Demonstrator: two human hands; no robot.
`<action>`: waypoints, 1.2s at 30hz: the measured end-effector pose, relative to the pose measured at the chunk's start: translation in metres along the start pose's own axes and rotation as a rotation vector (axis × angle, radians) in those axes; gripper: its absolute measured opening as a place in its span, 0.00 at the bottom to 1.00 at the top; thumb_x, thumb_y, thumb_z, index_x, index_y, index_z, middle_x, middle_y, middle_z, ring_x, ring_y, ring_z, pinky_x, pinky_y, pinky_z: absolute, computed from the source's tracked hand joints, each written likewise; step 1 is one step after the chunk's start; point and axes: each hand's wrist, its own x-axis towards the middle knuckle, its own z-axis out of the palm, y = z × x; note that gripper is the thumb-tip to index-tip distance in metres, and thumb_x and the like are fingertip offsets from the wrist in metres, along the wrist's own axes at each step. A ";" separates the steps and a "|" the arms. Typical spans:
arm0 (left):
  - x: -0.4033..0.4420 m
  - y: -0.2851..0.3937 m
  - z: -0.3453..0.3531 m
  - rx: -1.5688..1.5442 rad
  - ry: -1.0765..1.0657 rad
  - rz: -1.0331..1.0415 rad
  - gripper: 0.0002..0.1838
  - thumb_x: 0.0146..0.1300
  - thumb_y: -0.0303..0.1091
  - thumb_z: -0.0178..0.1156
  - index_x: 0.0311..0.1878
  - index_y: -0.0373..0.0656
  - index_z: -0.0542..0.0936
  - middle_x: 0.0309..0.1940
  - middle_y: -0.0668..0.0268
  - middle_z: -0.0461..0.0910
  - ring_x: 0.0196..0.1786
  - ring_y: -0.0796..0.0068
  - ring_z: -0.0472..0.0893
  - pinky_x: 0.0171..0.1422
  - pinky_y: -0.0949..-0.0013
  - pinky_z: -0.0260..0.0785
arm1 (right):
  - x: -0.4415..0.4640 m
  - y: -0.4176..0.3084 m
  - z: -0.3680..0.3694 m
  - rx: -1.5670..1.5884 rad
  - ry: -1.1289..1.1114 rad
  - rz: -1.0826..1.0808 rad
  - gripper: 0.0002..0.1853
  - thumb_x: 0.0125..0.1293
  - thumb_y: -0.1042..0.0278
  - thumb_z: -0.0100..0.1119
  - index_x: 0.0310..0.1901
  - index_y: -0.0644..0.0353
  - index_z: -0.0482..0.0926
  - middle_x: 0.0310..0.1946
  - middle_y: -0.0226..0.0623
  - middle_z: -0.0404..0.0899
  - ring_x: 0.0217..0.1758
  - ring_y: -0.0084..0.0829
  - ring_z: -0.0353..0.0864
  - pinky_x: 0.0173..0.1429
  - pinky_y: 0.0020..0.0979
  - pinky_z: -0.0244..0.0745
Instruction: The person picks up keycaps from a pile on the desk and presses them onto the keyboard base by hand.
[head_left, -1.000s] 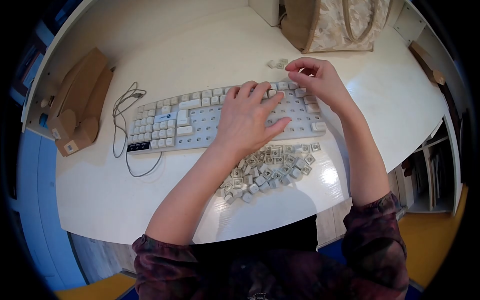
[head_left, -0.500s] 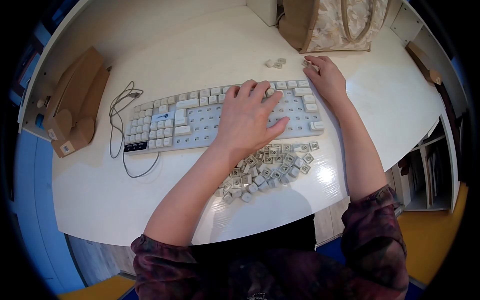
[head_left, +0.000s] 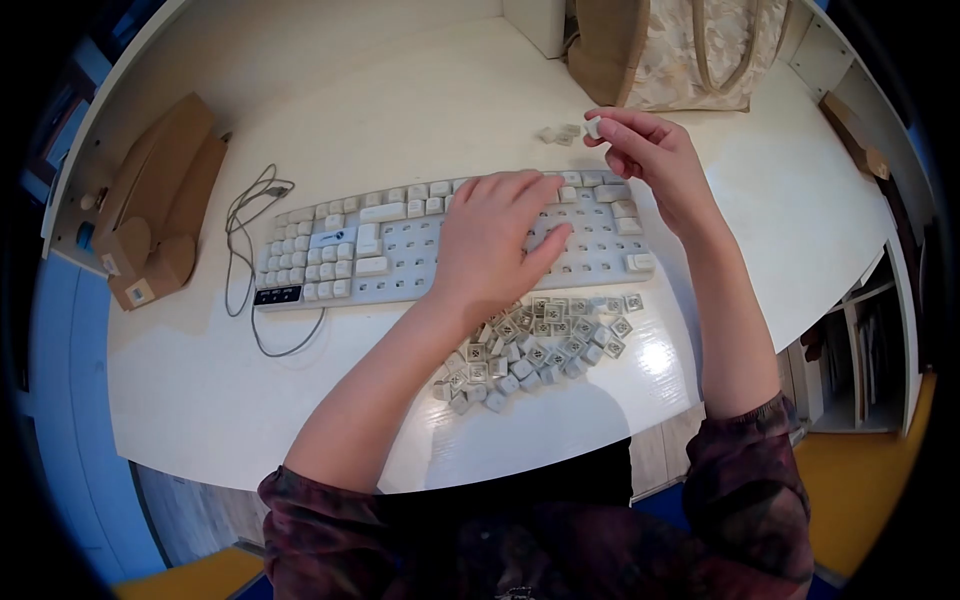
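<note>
A white keyboard (head_left: 400, 262) lies on the desk, with keycaps on its left part and along its far and right edges; bare switches show in the middle. My left hand (head_left: 490, 235) rests on it with fingers spread, holding nothing visible. Above the desk beyond the keyboard's far right corner, my right hand (head_left: 650, 155) pinches a white keycap (head_left: 593, 128) between thumb and finger. Just left of it lie a few loose keycaps (head_left: 565, 137). A heap of loose keycaps (head_left: 540, 350), many upside down, lies in front of the keyboard.
A grey cable (head_left: 232, 235) coils left of the keyboard. Folded cardboard (head_left: 165, 200) leans at the desk's left side. A beige patterned bag (head_left: 690, 60) stands at the back right. Another cardboard piece (head_left: 855, 135) is at the far right.
My right hand reached a loose keycap near the bag and has now lifted it, moving slightly left. The fingers of my left hand have drawn closer together while staying on the keyboard.
</note>
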 end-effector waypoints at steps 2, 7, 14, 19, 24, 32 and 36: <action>0.005 0.004 -0.004 -0.148 0.064 -0.107 0.18 0.62 0.36 0.66 0.56 0.46 0.81 0.48 0.64 0.82 0.51 0.65 0.81 0.59 0.62 0.71 | -0.009 -0.007 0.011 0.071 -0.068 -0.003 0.13 0.68 0.63 0.64 0.48 0.63 0.86 0.35 0.31 0.86 0.30 0.15 0.77 0.34 0.19 0.69; 0.014 0.012 -0.011 -0.686 0.108 -0.404 0.15 0.65 0.34 0.66 0.52 0.40 0.81 0.41 0.68 0.84 0.37 0.77 0.80 0.46 0.71 0.73 | -0.018 -0.007 0.020 0.120 -0.211 0.013 0.13 0.67 0.64 0.65 0.48 0.63 0.86 0.35 0.32 0.86 0.30 0.17 0.81 0.35 0.19 0.70; 0.017 0.012 -0.019 -0.951 0.084 -0.560 0.11 0.66 0.34 0.66 0.47 0.38 0.83 0.36 0.69 0.85 0.35 0.84 0.79 0.43 0.77 0.72 | -0.021 -0.010 0.023 0.097 -0.273 0.020 0.13 0.69 0.62 0.62 0.47 0.62 0.86 0.34 0.31 0.86 0.31 0.17 0.82 0.35 0.18 0.69; 0.017 0.015 -0.022 -1.043 0.051 -0.628 0.10 0.68 0.36 0.65 0.44 0.39 0.83 0.35 0.70 0.83 0.37 0.83 0.78 0.47 0.76 0.70 | -0.020 -0.011 0.022 0.113 -0.344 -0.007 0.14 0.71 0.61 0.59 0.48 0.62 0.86 0.33 0.31 0.85 0.31 0.16 0.81 0.36 0.18 0.69; 0.016 0.015 -0.024 -1.105 0.042 -0.647 0.09 0.69 0.36 0.63 0.43 0.41 0.83 0.33 0.71 0.81 0.38 0.82 0.77 0.51 0.75 0.69 | -0.022 -0.011 0.023 0.034 -0.319 -0.098 0.13 0.71 0.65 0.59 0.50 0.63 0.85 0.32 0.30 0.85 0.31 0.16 0.81 0.37 0.18 0.70; 0.016 0.014 -0.024 -1.099 0.033 -0.677 0.08 0.68 0.36 0.63 0.43 0.41 0.83 0.33 0.71 0.80 0.38 0.82 0.77 0.50 0.74 0.69 | -0.026 -0.011 0.029 -0.026 -0.238 -0.158 0.13 0.64 0.74 0.65 0.50 0.63 0.85 0.31 0.29 0.84 0.29 0.15 0.79 0.36 0.18 0.74; 0.015 0.013 -0.023 -1.084 0.041 -0.666 0.08 0.69 0.36 0.63 0.42 0.41 0.83 0.32 0.72 0.80 0.37 0.83 0.77 0.50 0.75 0.69 | -0.025 -0.010 0.027 -0.247 -0.204 -0.346 0.13 0.62 0.75 0.67 0.49 0.60 0.86 0.30 0.29 0.84 0.28 0.15 0.79 0.33 0.19 0.73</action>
